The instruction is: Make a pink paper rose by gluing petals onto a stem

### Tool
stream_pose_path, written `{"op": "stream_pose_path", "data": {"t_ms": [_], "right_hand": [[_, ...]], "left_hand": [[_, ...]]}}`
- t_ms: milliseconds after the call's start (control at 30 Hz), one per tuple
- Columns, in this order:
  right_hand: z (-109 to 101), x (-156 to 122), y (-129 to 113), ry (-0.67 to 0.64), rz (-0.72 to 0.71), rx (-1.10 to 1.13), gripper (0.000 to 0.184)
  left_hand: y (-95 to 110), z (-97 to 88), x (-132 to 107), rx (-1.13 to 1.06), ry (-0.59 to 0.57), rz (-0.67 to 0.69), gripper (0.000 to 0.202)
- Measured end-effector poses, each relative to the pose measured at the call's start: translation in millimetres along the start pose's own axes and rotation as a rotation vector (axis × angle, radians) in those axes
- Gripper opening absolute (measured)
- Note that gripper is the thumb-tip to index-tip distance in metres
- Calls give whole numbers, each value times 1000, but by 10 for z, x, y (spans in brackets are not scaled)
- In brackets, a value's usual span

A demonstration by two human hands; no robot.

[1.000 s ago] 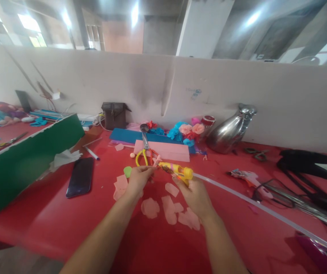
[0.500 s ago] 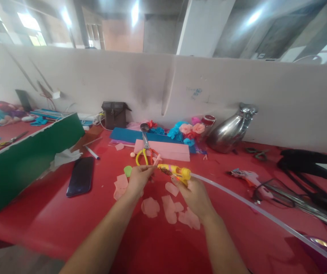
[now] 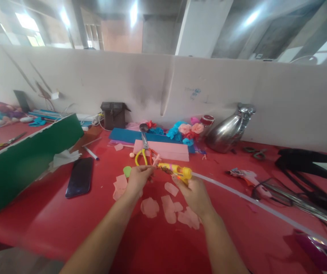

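In the head view, the right hand [image 3: 195, 192] has its grip wrapped around one yellow glue gun [image 3: 176, 169] over the red counter [image 3: 66, 224]. The left hand [image 3: 138, 178] pinches one small pink piece [image 3: 157, 158] beside the nozzle. Nearby lie one phone [image 3: 79, 177] and one green disc [image 3: 127, 171].

1 camera, worn on the person's head, gives the view. It faces forward and down from above the near side of the red tabletop [image 3: 157, 247], looking along the left forearm [image 3: 102, 230] and right forearm [image 3: 223, 239], which rise from the bottom edge. The left hand [image 3: 137, 180] and right hand [image 3: 196, 195] sit near, just below mid-frame. Farther off, a pale partition [image 3: 117, 76] spans the full width; over its top, the wide view reaches distant ceiling lights [image 3: 134, 14].
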State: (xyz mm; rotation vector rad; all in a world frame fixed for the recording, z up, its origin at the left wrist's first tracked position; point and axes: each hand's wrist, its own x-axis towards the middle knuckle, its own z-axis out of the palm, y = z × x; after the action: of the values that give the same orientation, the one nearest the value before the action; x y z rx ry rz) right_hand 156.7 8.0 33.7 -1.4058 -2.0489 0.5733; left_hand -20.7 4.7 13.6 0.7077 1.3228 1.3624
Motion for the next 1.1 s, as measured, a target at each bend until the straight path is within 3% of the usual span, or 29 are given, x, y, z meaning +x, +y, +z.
{"op": "stream_pose_path", "data": {"t_ms": [267,500,600,667,733,800,833,900,967,1000,1100], "right_hand": [[-33,31,43,7,61,49,41],[-161,168,546,-37,448,127,48],[-266,171,750,11,594,-41,48],[-332,157,789,91,613,-291,43],[-355,139,740,254,561,-518,35],[-313,120,621,296,407,-523,26],[-272,109,548,197,308,-419,20],[-172,80,400,-150,168,-164,14],[-90,48,282,-440,121,-46,12],[-67,33,240,-515,90,-24,13],[-69,3,178,-537,-16,-48,19]], "left_hand": [[5,-26,9,-55,0,-11,18],[20,-125,77,-95,17,21,27],[11,-156,104,-82,24,24,28],[2,-163,109,-64,26,25,27],[-3,-161,105,-47,16,30,26],[0,-154,95,-30,12,30,25],[4,-150,89,-23,17,25,24],[13,-144,81,-18,23,15,24],[19,-142,79,-22,27,10,25],[20,-144,81,-26,27,14,25],[9,-155,93,-34,18,31,25]]}}
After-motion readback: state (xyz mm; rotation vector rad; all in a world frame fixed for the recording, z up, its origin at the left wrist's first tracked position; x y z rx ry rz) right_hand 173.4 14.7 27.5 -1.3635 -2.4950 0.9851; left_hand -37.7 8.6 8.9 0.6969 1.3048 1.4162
